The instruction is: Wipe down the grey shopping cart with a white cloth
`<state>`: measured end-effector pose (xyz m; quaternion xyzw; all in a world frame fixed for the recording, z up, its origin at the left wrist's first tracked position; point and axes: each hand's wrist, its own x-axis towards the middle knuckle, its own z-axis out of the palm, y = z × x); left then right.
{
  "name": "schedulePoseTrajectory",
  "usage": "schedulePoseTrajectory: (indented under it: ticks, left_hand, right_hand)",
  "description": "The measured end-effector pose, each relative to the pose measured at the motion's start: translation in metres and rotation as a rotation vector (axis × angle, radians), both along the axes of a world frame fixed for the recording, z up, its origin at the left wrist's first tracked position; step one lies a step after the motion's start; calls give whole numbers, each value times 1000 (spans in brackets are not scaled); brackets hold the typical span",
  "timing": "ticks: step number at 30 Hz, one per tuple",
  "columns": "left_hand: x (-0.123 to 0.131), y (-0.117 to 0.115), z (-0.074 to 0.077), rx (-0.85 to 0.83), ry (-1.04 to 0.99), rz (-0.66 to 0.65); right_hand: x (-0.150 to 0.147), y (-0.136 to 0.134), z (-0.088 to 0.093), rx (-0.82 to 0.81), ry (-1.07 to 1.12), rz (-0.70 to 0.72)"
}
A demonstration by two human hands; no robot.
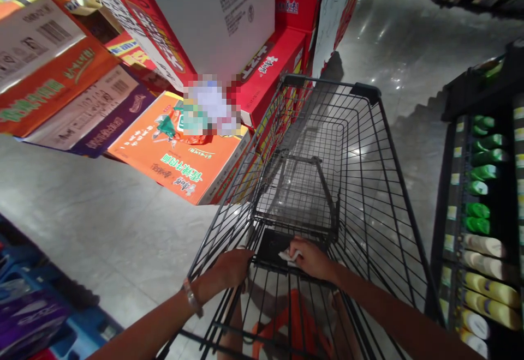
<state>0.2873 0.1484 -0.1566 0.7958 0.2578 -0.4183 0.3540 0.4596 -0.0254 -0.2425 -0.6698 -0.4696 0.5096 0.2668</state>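
A black wire shopping cart (393,196) stretches out in front of me, its basket bare wire mesh. My left hand (231,268), with a bracelet at the wrist, is closed on the cart's near frame, left of a black panel (272,244). My right hand (314,262) is over the right part of this panel. Its fingers are closed around a crumpled white tissue (290,256), which pokes out past the fingertips.
Left of the cart are stacked red cartons (266,76) and an orange noodle carton (180,158) with a packet on it. A shelf (450,185) of green and pale bottles runs along the right. Blue crates (53,289) stand at lower left. Something orange (298,322) shows through the cart's near wires.
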Motion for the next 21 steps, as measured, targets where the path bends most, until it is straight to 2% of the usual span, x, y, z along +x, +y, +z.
schedulePoseTrajectory:
  ticks: [6,10,14,21]
  left_hand:
    - [16,-11,5,136,144,-127]
    - [18,-12,2,182,174,-144]
    - [17,-9,0,193,164,-139]
    - [18,-8,-6,172,150,-114]
  right_hand:
    - [10,-2,-34,-153,-234,-113]
    - [21,-9,-43,-225,-276,-147]
    - [31,-20,-35,-182,-188,-92]
    - [37,-46,-4,-106,-63,-30]
